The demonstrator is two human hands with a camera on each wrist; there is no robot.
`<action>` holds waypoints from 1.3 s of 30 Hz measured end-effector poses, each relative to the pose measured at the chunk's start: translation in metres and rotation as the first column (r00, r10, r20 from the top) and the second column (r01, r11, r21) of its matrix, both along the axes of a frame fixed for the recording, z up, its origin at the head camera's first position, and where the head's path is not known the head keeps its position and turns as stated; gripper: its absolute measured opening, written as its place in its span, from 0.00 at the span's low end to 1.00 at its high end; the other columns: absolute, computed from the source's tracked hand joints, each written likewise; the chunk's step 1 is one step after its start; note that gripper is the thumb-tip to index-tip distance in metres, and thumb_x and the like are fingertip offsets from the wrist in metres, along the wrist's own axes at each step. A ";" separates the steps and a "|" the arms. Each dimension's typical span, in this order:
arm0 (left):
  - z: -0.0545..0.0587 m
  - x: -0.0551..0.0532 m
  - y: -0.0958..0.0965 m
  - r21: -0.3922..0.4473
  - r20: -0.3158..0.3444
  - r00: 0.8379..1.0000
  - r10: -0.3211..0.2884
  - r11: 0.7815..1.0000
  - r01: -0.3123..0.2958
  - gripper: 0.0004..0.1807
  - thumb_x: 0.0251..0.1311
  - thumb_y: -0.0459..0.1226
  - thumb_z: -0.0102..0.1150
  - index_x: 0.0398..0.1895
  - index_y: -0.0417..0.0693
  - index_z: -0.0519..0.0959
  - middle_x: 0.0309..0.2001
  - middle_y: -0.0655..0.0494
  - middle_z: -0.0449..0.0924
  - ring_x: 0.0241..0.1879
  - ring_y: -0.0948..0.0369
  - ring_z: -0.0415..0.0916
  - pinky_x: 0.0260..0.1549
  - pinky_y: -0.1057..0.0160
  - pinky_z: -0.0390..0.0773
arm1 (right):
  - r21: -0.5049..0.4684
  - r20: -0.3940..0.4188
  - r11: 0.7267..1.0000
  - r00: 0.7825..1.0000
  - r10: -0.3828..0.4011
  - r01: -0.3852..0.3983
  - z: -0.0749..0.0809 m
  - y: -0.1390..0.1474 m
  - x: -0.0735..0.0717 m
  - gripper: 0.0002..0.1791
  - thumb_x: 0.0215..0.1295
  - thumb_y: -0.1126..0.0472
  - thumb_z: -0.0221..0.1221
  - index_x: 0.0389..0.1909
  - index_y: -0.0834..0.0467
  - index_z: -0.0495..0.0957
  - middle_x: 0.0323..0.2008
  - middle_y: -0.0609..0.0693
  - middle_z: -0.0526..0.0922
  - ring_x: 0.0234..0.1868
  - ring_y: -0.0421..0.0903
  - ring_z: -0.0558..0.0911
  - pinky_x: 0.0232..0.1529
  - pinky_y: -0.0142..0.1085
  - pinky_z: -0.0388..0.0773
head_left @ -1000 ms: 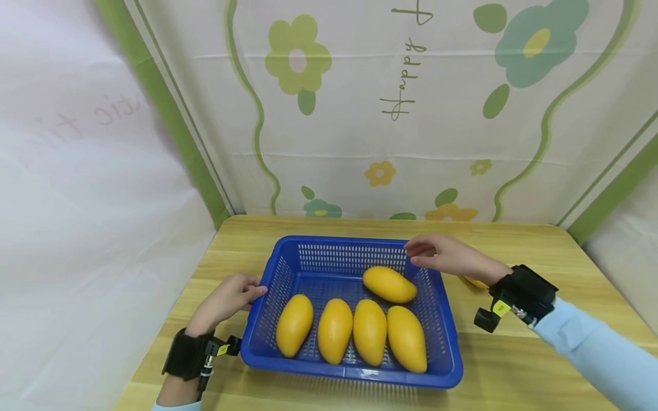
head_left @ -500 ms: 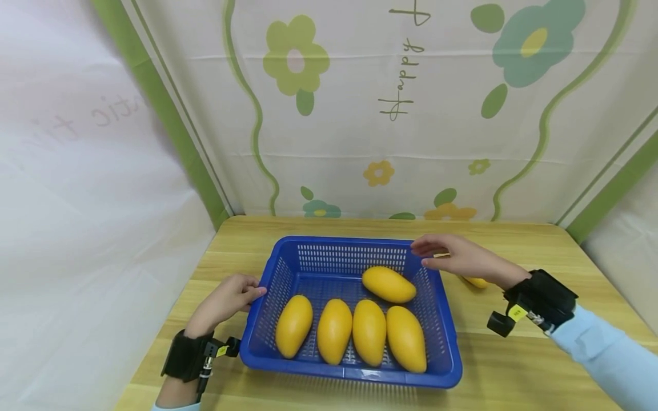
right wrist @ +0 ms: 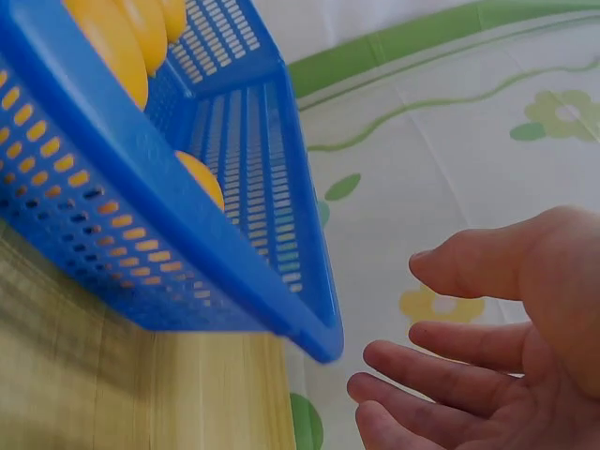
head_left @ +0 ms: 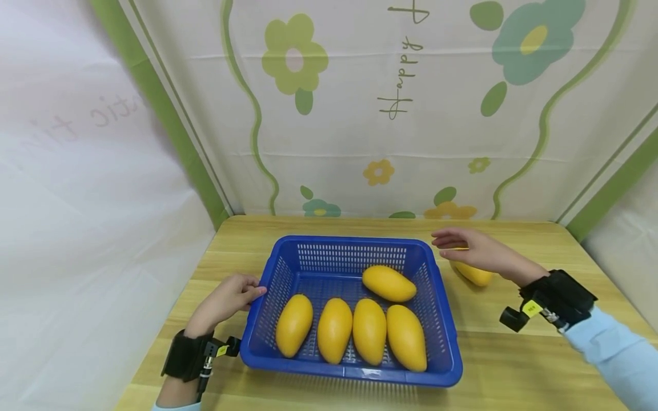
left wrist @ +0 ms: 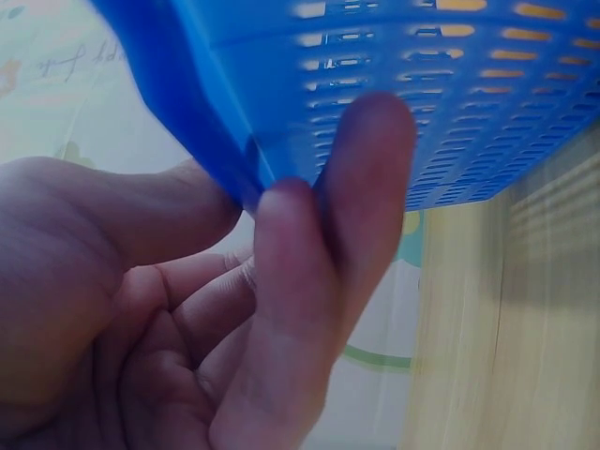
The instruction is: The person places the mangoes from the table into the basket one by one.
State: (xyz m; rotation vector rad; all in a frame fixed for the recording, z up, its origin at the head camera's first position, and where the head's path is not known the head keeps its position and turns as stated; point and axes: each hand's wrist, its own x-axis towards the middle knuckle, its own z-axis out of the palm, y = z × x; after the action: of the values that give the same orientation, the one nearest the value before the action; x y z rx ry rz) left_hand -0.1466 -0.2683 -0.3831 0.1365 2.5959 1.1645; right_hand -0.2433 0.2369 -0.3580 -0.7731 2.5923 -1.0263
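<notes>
A blue plastic basket [head_left: 448, 319] stands on the table, holding several yellow mangoes [head_left: 335, 331]. Most lie in a row along its near side, while one mango [head_left: 389, 283] lies crosswise at the back right. My left hand [head_left: 229, 298] pinches the basket's left rim; in the left wrist view the thumb is at the rim and fingers [left wrist: 375, 178] lie against the outer wall. Just beyond the back right corner, my right hand [head_left: 475, 249] hovers with loose, spread fingers and nothing in them. Under it, partly covered, another mango [head_left: 475, 275] lies on the table.
The wooden table [head_left: 519, 354] extends past the basket on both sides. Behind it hangs a flower-printed white cloth [head_left: 329, 131], and another white cloth [head_left: 103, 228] hangs at the left.
My right hand has moved right, from over the basket's back right corner to above the mango on the table, uncovering more of that mango. The left hand and basket stay put.
</notes>
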 end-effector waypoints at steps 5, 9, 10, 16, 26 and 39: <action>-0.002 -0.001 -0.001 0.005 -0.006 1.000 -0.002 1.000 0.002 0.14 0.74 0.39 0.51 0.39 0.38 0.81 0.28 0.54 0.82 0.32 0.60 0.82 0.38 0.59 0.87 | 0.023 0.005 0.999 0.999 -0.035 0.035 -0.004 0.009 -0.007 0.28 0.75 0.56 0.54 0.69 0.68 0.64 0.62 0.68 0.76 0.62 0.65 0.76 0.61 0.58 0.75; -0.003 -0.001 -0.001 0.006 -0.008 1.000 -0.006 1.000 0.006 0.14 0.74 0.40 0.52 0.37 0.38 0.80 0.27 0.54 0.80 0.31 0.60 0.81 0.38 0.57 0.86 | 0.044 0.020 0.997 0.998 -0.061 0.060 -0.010 0.016 -0.013 0.30 0.75 0.54 0.54 0.69 0.68 0.63 0.62 0.69 0.75 0.63 0.66 0.75 0.62 0.59 0.74; -0.003 -0.002 -0.001 0.006 -0.009 1.000 -0.008 1.000 0.008 0.14 0.74 0.40 0.52 0.36 0.39 0.80 0.27 0.54 0.80 0.31 0.60 0.81 0.38 0.57 0.86 | 0.049 0.026 0.997 0.997 -0.069 0.067 -0.011 0.017 -0.014 0.30 0.76 0.54 0.54 0.70 0.68 0.63 0.62 0.69 0.75 0.63 0.66 0.75 0.62 0.59 0.75; -0.002 -0.002 -0.001 0.008 -0.003 1.000 -0.003 1.000 0.003 0.13 0.74 0.40 0.52 0.36 0.39 0.80 0.27 0.54 0.80 0.31 0.60 0.81 0.39 0.58 0.86 | 0.057 0.057 0.994 0.994 -0.096 0.092 -0.019 0.028 -0.022 0.31 0.76 0.55 0.53 0.70 0.70 0.61 0.63 0.70 0.73 0.63 0.67 0.74 0.61 0.59 0.76; -0.002 0.000 -0.001 0.009 0.008 1.000 0.007 1.000 -0.007 0.13 0.74 0.40 0.52 0.36 0.39 0.79 0.27 0.54 0.79 0.31 0.60 0.80 0.39 0.58 0.86 | 0.086 0.059 0.990 0.992 -0.113 0.107 -0.034 0.050 -0.035 0.27 0.76 0.64 0.49 0.70 0.74 0.58 0.63 0.76 0.69 0.63 0.72 0.71 0.60 0.61 0.75; -0.002 -0.001 -0.001 0.016 0.012 1.000 0.004 1.000 -0.004 0.13 0.74 0.40 0.52 0.38 0.38 0.80 0.29 0.54 0.81 0.32 0.60 0.81 0.39 0.59 0.87 | 0.131 0.034 0.977 0.984 -0.174 0.169 -0.047 0.063 -0.041 0.30 0.74 0.62 0.54 0.68 0.75 0.60 0.63 0.78 0.68 0.63 0.74 0.70 0.60 0.63 0.74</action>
State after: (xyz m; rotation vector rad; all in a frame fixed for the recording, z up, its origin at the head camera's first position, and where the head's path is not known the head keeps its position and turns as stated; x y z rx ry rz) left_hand -0.1475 -0.2697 -0.3852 0.1280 2.5782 1.1839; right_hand -0.2847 0.2999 -0.4054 -0.4968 2.6918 -0.8996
